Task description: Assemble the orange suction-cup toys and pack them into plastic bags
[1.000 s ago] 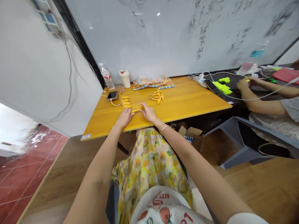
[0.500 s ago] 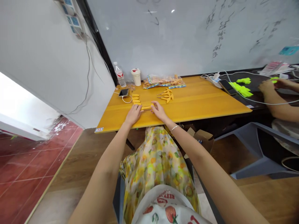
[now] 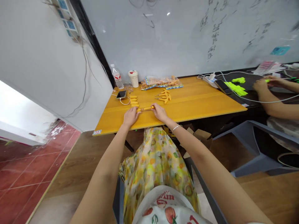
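Note:
Just above the table's near edge, my left hand (image 3: 130, 117) is closed on the yellow sleeve (image 3: 139, 110) of a corkscrew. The fingers of my right hand (image 3: 160, 112) grip the handle end of that yellow corkscrew (image 3: 148, 108), which lies level between both hands. A short stretch of metal spiral shows near the left hand. Beyond my left hand, several yellow sleeves (image 3: 134, 101) lie in a row. Behind my right hand rest several yellow T-shaped corkscrews (image 3: 165, 97) with bare metal spirals pointing left.
Clear bags of orange pieces (image 3: 161, 82) lie along the back of the wooden table (image 3: 198, 96). A paper cup (image 3: 133, 79), a water bottle (image 3: 117, 77) and a phone on a cable (image 3: 121, 94) stand or lie at the left. Another person's hands (image 3: 263, 84) work at the right, by neon-yellow pieces (image 3: 236, 88).
My hands have moved slightly apart, the left one leftward. Metal spiral now shows between the sleeve and the handle. The whole view has shifted a little.

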Demonstrator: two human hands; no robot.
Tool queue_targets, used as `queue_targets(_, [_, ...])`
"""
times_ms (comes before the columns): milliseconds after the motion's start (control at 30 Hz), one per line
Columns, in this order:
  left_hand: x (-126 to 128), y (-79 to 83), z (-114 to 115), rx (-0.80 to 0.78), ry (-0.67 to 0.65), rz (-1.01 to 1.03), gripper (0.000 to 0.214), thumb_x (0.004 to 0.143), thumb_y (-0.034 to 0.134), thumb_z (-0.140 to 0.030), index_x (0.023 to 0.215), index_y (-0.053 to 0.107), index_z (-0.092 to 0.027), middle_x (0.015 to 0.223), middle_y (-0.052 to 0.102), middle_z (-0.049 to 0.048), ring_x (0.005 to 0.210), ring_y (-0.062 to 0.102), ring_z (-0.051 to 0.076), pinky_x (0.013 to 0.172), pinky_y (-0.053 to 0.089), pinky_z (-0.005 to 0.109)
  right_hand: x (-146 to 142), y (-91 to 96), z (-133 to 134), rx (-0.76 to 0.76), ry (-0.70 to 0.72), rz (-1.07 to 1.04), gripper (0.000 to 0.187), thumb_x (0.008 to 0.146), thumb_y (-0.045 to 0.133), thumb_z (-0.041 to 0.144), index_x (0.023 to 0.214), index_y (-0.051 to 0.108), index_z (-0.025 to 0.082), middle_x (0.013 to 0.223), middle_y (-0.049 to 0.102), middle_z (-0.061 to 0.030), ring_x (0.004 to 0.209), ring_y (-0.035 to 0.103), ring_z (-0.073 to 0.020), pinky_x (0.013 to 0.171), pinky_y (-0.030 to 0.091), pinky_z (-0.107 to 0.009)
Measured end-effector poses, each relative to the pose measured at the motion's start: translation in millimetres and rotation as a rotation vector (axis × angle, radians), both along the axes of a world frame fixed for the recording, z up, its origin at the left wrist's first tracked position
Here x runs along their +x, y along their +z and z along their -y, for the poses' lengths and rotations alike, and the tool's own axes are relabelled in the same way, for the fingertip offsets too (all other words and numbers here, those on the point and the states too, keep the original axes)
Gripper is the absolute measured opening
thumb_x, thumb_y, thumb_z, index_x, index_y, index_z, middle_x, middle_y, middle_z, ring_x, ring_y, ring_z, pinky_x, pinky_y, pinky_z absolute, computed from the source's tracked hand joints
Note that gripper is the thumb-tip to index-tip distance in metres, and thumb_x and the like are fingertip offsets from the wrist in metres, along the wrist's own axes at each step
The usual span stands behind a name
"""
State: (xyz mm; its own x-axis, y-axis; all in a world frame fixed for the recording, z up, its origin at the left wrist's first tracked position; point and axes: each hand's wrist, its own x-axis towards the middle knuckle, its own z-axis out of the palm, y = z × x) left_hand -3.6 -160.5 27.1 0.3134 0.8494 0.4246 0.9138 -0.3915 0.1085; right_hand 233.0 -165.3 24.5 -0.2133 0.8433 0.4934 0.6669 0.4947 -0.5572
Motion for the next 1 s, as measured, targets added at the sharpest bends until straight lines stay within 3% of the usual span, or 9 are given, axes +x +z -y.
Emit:
queue_targets(200, [-4,-0.1,-4,0.094,-0.009,-0.005,0.024,0.095,0.05,-0.027,0.116,0.059,-0.019,0.12,0.066,0.0164,0.111,0.059,0.033,0.098,0.047,0.046,41,3.8,-5,0.015,-0.197,0.047,0.029,0.096,0.042,0.021,0.12,0.058,0.017,0.119,0.069,-0.0142,0.104,0.064,-0.0258,0.093,0.049,-0.036])
queue_targets(400, [-6,-3.2,-11,0.108,0.005,0.044,0.024,0.092,0.051,-0.024,0.114,0.062,-0.02,0.124,0.062,0.0176,0.118,0.054,0.036,0.099,0.046,0.05,75,7.6,-3,-0.061,-0.337,0.158,0.031,0.096,0.042,0.02,0.121,0.06,0.017,0.121,0.069,-0.0167,0.105,0.064,-0.029,0.091,0.05,-0.04])
queue_targets(633, [-4,-4.7,-11,0.054,0.064,0.077,0.027,0.093,0.053,-0.03,0.113,0.065,-0.017,0.132,0.059,0.0193,0.125,0.051,0.038,0.103,0.045,0.053,77,5.8,-3,-0.069,-0.397,0.319,0.029,0.095,0.046,0.018,0.118,0.064,0.015,0.12,0.069,-0.0173,0.112,0.056,-0.031,0.095,0.045,-0.042])
queue_targets(800, [-4,-4.4,-10,0.047,0.057,0.098,0.03,0.093,0.053,-0.031,0.118,0.064,-0.018,0.136,0.057,0.02,0.128,0.049,0.039,0.103,0.044,0.055,74,5.6,-1,-0.069,-0.388,0.363,0.023,0.096,0.055,0.029,0.11,0.069,0.017,0.12,0.07,-0.0165,0.117,0.051,-0.0342,0.095,0.043,-0.045])
queue_targets(1000, [-6,-8.5,-13,0.094,0.059,0.088,0.034,0.093,0.054,-0.035,0.12,0.062,-0.017,0.132,0.059,0.0191,0.123,0.052,0.039,0.102,0.046,0.052,71,4.5,0,-0.047,-0.392,0.419,0.025,0.099,0.051,0.03,0.105,0.072,0.017,0.118,0.071,-0.0151,0.118,0.05,-0.0332,0.095,0.041,-0.045])
